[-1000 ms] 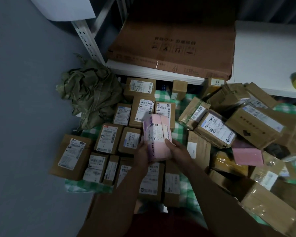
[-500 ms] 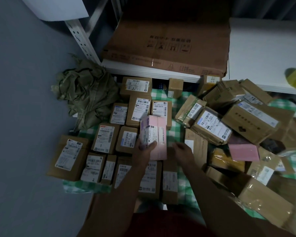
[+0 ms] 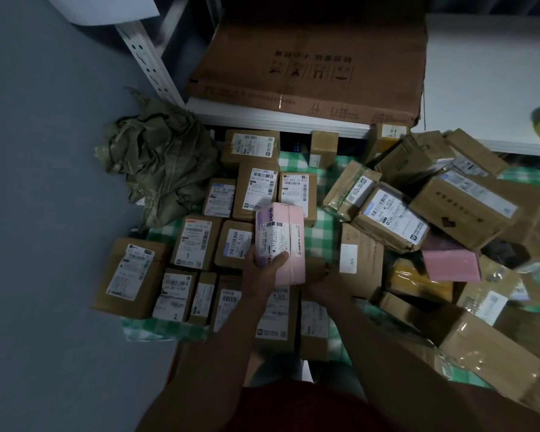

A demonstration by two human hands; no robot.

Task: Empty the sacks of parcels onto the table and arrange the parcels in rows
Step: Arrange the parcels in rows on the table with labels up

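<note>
Pink parcel (image 3: pixel 280 243): upright, label facing up, gripped at its lower end by left hand (image 3: pixel 266 267), above brown parcel rows on checked surface (image 3: pixel 317 241). Right hand (image 3: pixel 321 280): just beside parcel's lower right; grip cannot be told.
</note>
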